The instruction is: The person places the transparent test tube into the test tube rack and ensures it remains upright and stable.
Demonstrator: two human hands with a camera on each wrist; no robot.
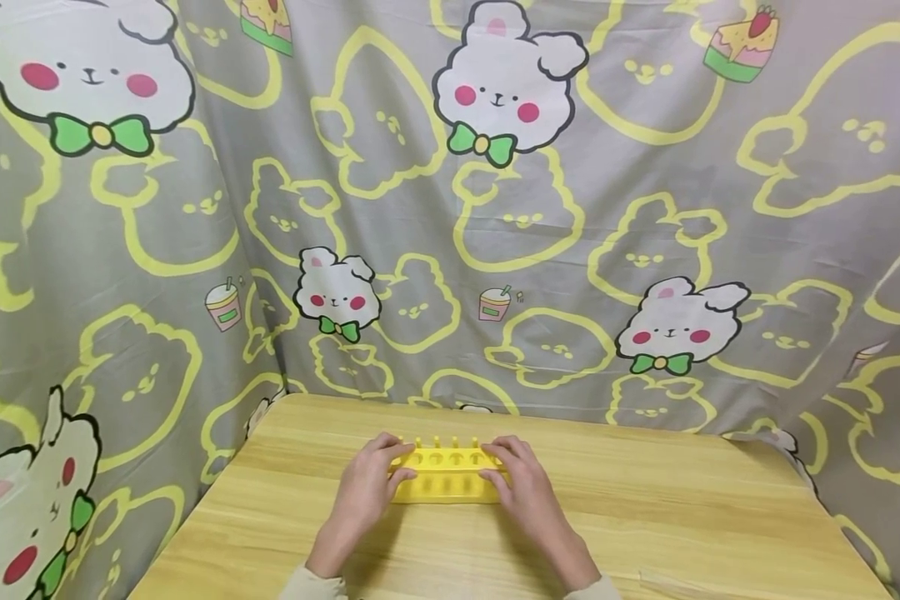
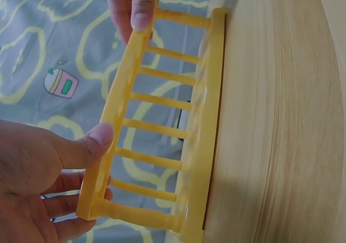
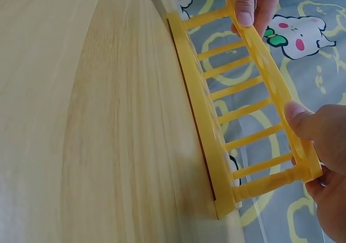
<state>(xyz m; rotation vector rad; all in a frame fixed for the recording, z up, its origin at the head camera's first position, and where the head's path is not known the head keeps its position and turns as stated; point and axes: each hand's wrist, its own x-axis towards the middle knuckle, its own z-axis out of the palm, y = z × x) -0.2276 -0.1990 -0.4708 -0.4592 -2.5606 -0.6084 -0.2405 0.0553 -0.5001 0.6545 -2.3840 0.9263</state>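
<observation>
A yellow plastic test tube rack point(image 1: 447, 489) stands upright on the wooden table, its long side toward me. Its top bar has a row of round holes, with short pegs showing behind it. Thin rods join the top bar to the base, as the left wrist view shows on the rack point(image 2: 201, 140). My left hand point(image 1: 367, 483) grips the left end of the top bar, thumb on the near side and fingers behind. At the right end, my right hand point(image 1: 527, 485) holds the same bar likewise. The base rests on the tabletop in the right wrist view.
The light wooden table point(image 1: 682, 500) extends to both sides of the rack. A grey curtain point(image 1: 495, 200) with yellow outlines and white cartoon heads hangs behind the table and along its sides. A faint, see-through strip point(image 1: 682, 585) lies near the front right.
</observation>
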